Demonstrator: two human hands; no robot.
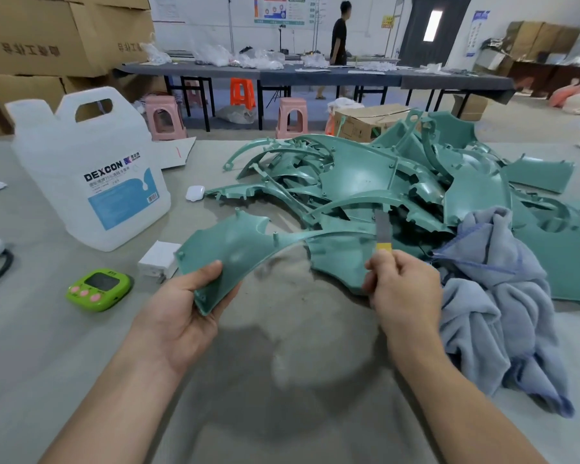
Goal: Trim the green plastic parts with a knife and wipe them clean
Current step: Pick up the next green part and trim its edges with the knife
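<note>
My left hand [185, 306] grips the lower left corner of a curved green plastic part [245, 249], lifted above the table. My right hand [404, 289] pinches a small knife [382, 234] with a grey blade and yellow band, blade pointing up, beside the part's right end. A heap of green plastic parts [399, 182] lies behind. A blue-grey cloth [496, 296] is bunched to the right of my right hand.
A white DEXCON jug [84, 172] stands at the left. A green timer [98, 289], a white charger block [158, 259] and a white earbud case [195, 193] lie on the grey table [282, 380]. Stools, long tables, cartons and a person are farther back.
</note>
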